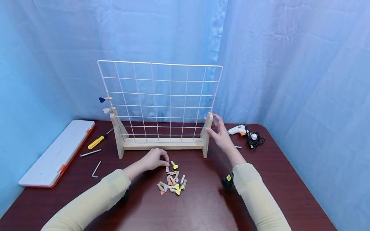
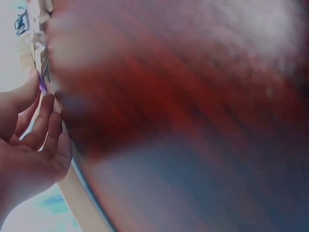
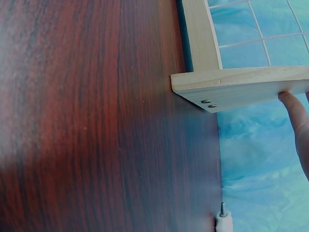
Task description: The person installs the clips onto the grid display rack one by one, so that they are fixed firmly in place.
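My left hand [image 1: 153, 159] is low over the table, pinching a small wooden clothespin [image 2: 41, 63] by its purple end between thumb and fingers. Just beside it, a loose pile of mini clothespins [image 1: 172, 186] with yellow, white and orange hearts lies on the tabletop. Behind stands a white wire grid [image 1: 162, 95] in a wooden stand [image 1: 163, 146]. At the stand's right upright, my right hand [image 1: 222, 136] holds the post with thumb and fingers. On the grid's left edge hang a blue-heart clothespin [image 1: 105, 99] and a white-heart one [image 1: 109, 110].
To the left lie a white-lidded case [image 1: 56, 152], a yellow screwdriver [image 1: 96, 142], a bolt [image 1: 91, 153] and a hex key [image 1: 96, 170]. A glue gun [image 1: 238, 130] with a black cord [image 1: 255, 140] lies at the right rear. Blue curtains [image 1: 162, 32] surround the dark wooden table [image 1: 271, 179].
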Available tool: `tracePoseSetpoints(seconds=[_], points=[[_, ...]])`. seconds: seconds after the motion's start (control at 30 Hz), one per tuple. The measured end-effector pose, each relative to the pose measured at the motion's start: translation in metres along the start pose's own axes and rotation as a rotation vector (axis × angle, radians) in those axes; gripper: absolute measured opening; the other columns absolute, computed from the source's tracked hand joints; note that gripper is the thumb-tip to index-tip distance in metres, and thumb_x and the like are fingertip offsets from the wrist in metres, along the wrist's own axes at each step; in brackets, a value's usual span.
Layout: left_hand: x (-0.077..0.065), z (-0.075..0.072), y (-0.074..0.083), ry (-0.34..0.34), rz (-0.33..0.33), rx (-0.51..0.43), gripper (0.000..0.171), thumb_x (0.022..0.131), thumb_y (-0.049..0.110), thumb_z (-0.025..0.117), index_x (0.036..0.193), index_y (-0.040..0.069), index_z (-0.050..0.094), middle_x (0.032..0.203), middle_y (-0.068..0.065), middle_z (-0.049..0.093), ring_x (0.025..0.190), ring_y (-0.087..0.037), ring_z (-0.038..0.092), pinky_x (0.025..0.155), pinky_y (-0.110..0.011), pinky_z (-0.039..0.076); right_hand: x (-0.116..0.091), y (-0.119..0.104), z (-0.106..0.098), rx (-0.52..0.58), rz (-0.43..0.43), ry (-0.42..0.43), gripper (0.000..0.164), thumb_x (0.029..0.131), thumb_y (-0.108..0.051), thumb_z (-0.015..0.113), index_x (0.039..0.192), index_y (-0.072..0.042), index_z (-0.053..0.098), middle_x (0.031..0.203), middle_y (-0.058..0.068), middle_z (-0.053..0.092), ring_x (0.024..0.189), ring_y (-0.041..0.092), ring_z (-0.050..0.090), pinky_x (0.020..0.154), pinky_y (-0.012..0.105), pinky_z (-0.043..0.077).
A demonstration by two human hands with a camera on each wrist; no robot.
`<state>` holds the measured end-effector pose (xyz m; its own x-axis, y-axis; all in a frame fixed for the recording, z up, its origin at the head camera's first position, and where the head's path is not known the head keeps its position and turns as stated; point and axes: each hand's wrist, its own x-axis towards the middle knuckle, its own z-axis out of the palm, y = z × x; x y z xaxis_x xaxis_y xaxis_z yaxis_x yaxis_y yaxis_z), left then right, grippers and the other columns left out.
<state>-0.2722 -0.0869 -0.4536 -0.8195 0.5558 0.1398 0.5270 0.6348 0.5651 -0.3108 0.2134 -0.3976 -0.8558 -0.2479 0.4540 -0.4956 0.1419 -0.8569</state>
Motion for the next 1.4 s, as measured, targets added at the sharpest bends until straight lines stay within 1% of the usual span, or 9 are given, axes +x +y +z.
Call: tracePoseSetpoints(seconds=[0.17,0.27,0.43,0.6,0.77,0.97,1.13,1.23,1.4], points=[[-0.002,-0.01,-0.002,0.011,-0.015,-0.099,0.012,0.075,0.018,0.07,0.07,0.014,0.06,0.066,0.008,0.058,0.065,-0.008,0.051,0.063,-0.023,0.042,0.0,0.0,0.0,-0.004,-0.001,-0.003,0.058,0.088,-0.001,0.05,0.138,-0.014,0.021,0.131,0.024,0.041,0.113,0.037,0.043,0.081,0.026,0.044],[-0.005,-0.018,-0.003,0.066,-0.008,-0.164,0.009,0.078,0.015,0.068,0.075,0.012,0.06,0.068,0.006,0.06,0.065,-0.008,0.054,0.061,-0.022,0.044,0.0,0.0,0.0,0.003,-0.001,-0.008,0.058,0.088,-0.001,0.05,0.137,-0.013,0.021,0.131,0.025,0.041,0.113,0.04,0.042,0.081,0.025,0.044],[-0.011,-0.043,0.004,0.269,0.024,-0.167,0.011,0.078,0.018,0.068,0.085,0.011,0.066,0.076,0.006,0.065,0.068,-0.006,0.057,0.061,-0.022,0.047,-0.001,-0.001,-0.001,0.006,0.009,0.0,0.058,0.089,-0.002,0.05,0.138,-0.015,0.022,0.131,0.026,0.04,0.113,0.036,0.044,0.081,0.026,0.045],[-0.022,-0.082,0.014,0.484,0.033,-0.139,0.011,0.077,0.022,0.068,0.085,0.016,0.071,0.081,0.006,0.067,0.068,-0.007,0.057,0.056,-0.019,0.046,-0.001,-0.003,-0.001,0.011,0.014,0.004,0.058,0.089,-0.002,0.05,0.138,-0.014,0.021,0.132,0.025,0.04,0.112,0.031,0.044,0.082,0.028,0.044],[-0.035,-0.123,0.018,0.626,-0.002,-0.091,0.014,0.074,0.03,0.07,0.086,0.023,0.071,0.083,0.007,0.068,0.072,-0.001,0.059,0.056,-0.014,0.045,-0.003,-0.004,-0.002,-0.001,0.018,0.002,0.058,0.089,-0.002,0.049,0.138,-0.015,0.021,0.133,0.022,0.041,0.113,0.032,0.044,0.083,0.027,0.044],[-0.044,-0.169,0.023,0.873,0.0,-0.162,0.015,0.071,0.016,0.075,0.084,0.01,0.073,0.078,-0.002,0.069,0.065,0.003,0.058,0.054,-0.01,0.043,-0.005,-0.003,-0.002,0.006,0.032,0.003,0.058,0.089,-0.002,0.049,0.138,-0.016,0.021,0.133,0.026,0.038,0.114,0.035,0.042,0.083,0.027,0.044],[-0.052,-0.202,0.029,1.073,-0.006,-0.225,0.016,0.071,0.011,0.074,0.083,0.0,0.072,0.072,0.013,0.066,0.062,0.002,0.058,0.052,-0.01,0.042,-0.005,-0.004,-0.003,-0.009,0.034,0.005,0.059,0.089,-0.003,0.049,0.138,-0.017,0.02,0.133,0.024,0.039,0.112,0.035,0.042,0.084,0.031,0.044],[-0.052,-0.216,0.02,1.15,-0.022,-0.218,0.019,0.072,0.014,0.073,0.083,-0.001,0.072,0.071,0.017,0.064,0.061,0.0,0.057,0.052,-0.011,0.04,-0.005,-0.004,-0.003,-0.014,0.031,0.004,0.059,0.089,-0.003,0.049,0.139,-0.016,0.02,0.133,0.024,0.039,0.111,0.034,0.044,0.083,0.032,0.044],[-0.046,-0.234,-0.005,1.221,-0.082,-0.196,0.021,0.071,0.023,0.073,0.084,0.006,0.073,0.073,0.016,0.065,0.063,0.0,0.057,0.056,-0.01,0.042,-0.005,-0.004,-0.002,-0.011,0.028,0.001,0.058,0.089,-0.003,0.049,0.138,-0.016,0.02,0.133,0.024,0.039,0.111,0.034,0.044,0.082,0.029,0.044]])
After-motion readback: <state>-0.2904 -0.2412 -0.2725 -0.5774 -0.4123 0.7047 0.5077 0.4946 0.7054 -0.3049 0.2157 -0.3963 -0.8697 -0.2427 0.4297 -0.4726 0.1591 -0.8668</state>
